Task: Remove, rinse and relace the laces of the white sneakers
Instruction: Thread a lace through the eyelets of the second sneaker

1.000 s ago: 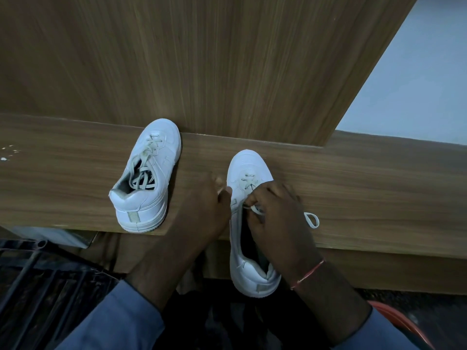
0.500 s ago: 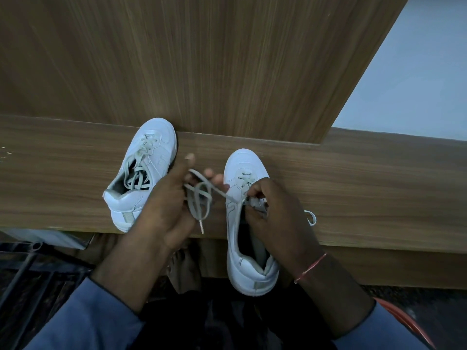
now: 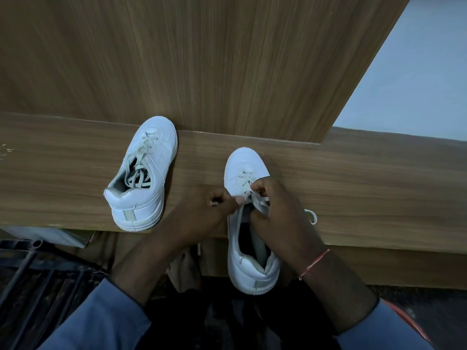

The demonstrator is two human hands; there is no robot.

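Along the wooden table (image 3: 366,188): two white sneakers, two hands close together on one of them.
Left sneaker (image 3: 144,178) stands fully laced, toe at the back panel (image 3: 227,72), untouched. Beside it the left hand (image 3: 202,215), fingers curled, pinches the lace (image 3: 243,178) of the right sneaker (image 3: 242,162), whose heel overhangs the table edge. Right hand (image 3: 280,218), one red thread (image 3: 314,263) at its wrist, pinches the same lace at the eyelets; one loop (image 3: 312,216) lies beyond it.

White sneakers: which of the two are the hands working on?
The right-hand sneaker, its heel overhanging the ledge: left hand and right hand pinch its lace. The other sneaker stands untouched, fully laced.
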